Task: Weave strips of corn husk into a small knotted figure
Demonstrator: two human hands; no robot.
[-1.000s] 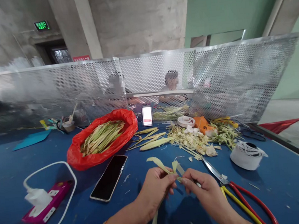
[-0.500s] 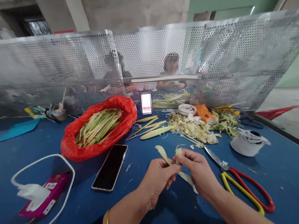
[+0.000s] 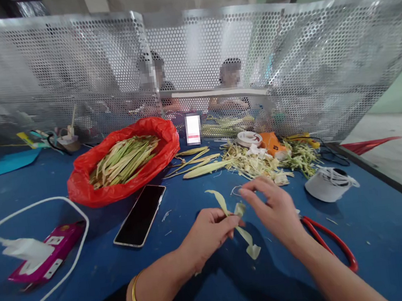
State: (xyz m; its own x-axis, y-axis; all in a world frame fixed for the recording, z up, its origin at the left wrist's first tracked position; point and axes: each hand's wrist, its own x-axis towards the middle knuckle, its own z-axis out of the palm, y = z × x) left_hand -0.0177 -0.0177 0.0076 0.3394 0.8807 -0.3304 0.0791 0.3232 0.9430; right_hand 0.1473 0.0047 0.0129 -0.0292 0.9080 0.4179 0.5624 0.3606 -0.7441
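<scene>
- Leaf strips (image 3: pixel 245 235), pale green, sit right in the grip: from my end I see one running from above and left of the fingertips, through the pinch, and down to the right of them, with a curled piece just above the thumb tip.
- Far left of the grip, I have a magenta power strip (image 3: pixel 68 235) with a white plug (image 3: pixel 30 249) in it.
- Up and left, beyond the phone as seen from the grip, a red bag (image 3: pixel 87 193) lies open around a heap of long dry stalks (image 3: pixel 126 160).
- Nearer on that side, a dark-screened phone (image 3: pixel 140 216) lies flat on the blue table (image 3: pixel 192 199).
- Left hand (image 3: pixel 214 228): I read thumb and fingers closed on the strips.
- Beyond the grip and to its right, a pile of trimmings (image 3: pixel 252 164) lies on the table.
- Right hand (image 3: pixel 273 207): just right of the grip and raised above it, thumb and forefinger near each other; whether they pinch anything, I cannot tell.
- Farther right, I see a red scissor handle (image 3: pixel 340 240), partly behind the right forearm, and beyond it a white roll (image 3: pixel 321 186).
</scene>
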